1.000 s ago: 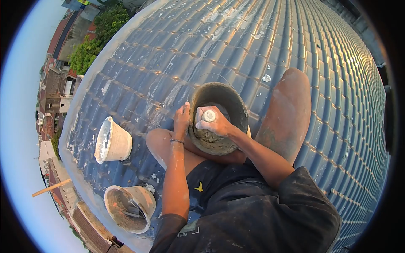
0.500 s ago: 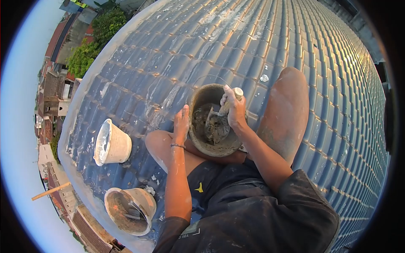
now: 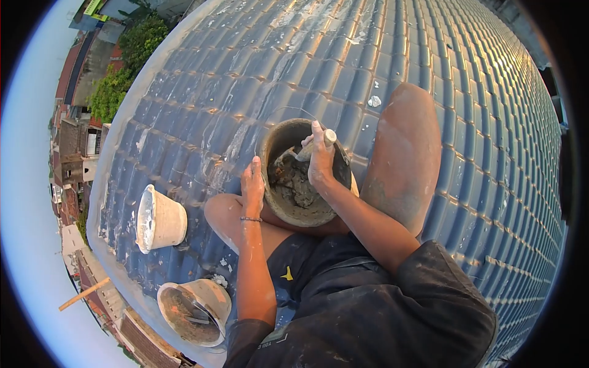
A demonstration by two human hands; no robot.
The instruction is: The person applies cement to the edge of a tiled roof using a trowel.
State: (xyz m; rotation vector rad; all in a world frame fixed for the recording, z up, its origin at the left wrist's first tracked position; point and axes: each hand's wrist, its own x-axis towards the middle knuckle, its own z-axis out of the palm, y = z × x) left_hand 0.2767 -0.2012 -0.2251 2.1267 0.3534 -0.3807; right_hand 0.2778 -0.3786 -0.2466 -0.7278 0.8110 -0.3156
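A dark bucket (image 3: 274, 199) stands between my bent legs, with wet grey mortar (image 3: 299, 189) inside. My left hand (image 3: 252, 186) is closed on the left side of its rim. In my right hand (image 3: 321, 158) is a trowel (image 3: 330, 137), gripped by its pale handle with the fingers wrapped round it. The trowel's blade is down inside the bucket, partly hidden by my hand and the mortar. A thin wire bail rests beyond the bucket's far rim.
I sit on a blue tiled roof (image 3: 478, 153). To my left are an upright white bucket (image 3: 165, 219) and a tilted, dirty bucket (image 3: 215, 297) with a tool in it. Mortar crumbs (image 3: 374, 101) lie on the tiles. The roof's edge (image 3: 101, 202) runs along the left, with houses below.
The trowel blade has turned and shifted toward the bucket's far side, uncovering more mortar. My left hand stays at the rim. The whole view has shifted slightly.
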